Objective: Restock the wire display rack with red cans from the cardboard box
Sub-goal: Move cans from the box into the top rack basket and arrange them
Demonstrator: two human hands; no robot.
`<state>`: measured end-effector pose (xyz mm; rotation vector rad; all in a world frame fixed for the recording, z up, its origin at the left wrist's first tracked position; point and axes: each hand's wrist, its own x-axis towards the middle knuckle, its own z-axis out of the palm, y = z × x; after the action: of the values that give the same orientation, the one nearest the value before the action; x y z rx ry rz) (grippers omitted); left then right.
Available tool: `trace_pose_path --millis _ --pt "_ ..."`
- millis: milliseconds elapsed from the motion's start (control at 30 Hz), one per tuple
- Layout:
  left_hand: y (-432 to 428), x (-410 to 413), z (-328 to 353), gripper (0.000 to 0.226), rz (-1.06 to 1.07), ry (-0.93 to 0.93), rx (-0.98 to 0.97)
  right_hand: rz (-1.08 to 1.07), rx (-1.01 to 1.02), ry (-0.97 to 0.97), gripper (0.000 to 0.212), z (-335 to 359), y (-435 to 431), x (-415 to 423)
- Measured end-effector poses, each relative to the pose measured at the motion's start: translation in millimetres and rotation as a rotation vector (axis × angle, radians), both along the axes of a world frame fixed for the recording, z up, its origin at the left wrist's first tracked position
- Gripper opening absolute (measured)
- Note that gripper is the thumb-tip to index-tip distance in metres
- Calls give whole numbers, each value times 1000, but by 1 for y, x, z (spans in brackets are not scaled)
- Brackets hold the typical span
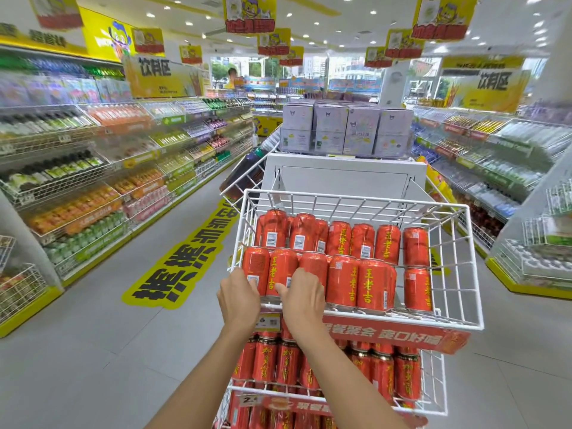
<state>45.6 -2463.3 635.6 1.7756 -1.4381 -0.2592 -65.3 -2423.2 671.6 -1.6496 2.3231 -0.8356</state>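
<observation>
1. Gripping stock at the front-left corner of the wire display rack (356,198), a person's left hand (238,297) curls its fingers, held close together, round the corner can (255,269) in the top basket.
2. Just to the right in the same front row, the right hand (301,300) curls its fingers over the third can (313,266), with the thumb lying against the can between the two hands.
3. Red cans (342,280) with yellow lettering stand upright in two rows across the rack's top basket, the back row higher than the front.
4. A red banner strip (387,334) and a price tag (269,322) run along the rack's front edge, under the hands.
5. More cans (383,376) fill the tier of the rack beneath.
6. Behind the rack stand a white cabinet (340,174) and, on top of it, stacked lilac cartons (360,131).
7. Drink shelves (93,181) line the aisle to the rack's left, with a yellow floor sticker (179,264) between; further shelves (495,156) stand to its right.
</observation>
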Motion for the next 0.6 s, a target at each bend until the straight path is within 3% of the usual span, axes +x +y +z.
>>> trace_pose_path --millis 467,600 --pt "15 0 11 35 -52 -2 -44 50 -76 -104 37 -1 0 -12" --pt "35 1 22 36 -92 -45 -90 142 -130 -51 31 -1 19 -28"
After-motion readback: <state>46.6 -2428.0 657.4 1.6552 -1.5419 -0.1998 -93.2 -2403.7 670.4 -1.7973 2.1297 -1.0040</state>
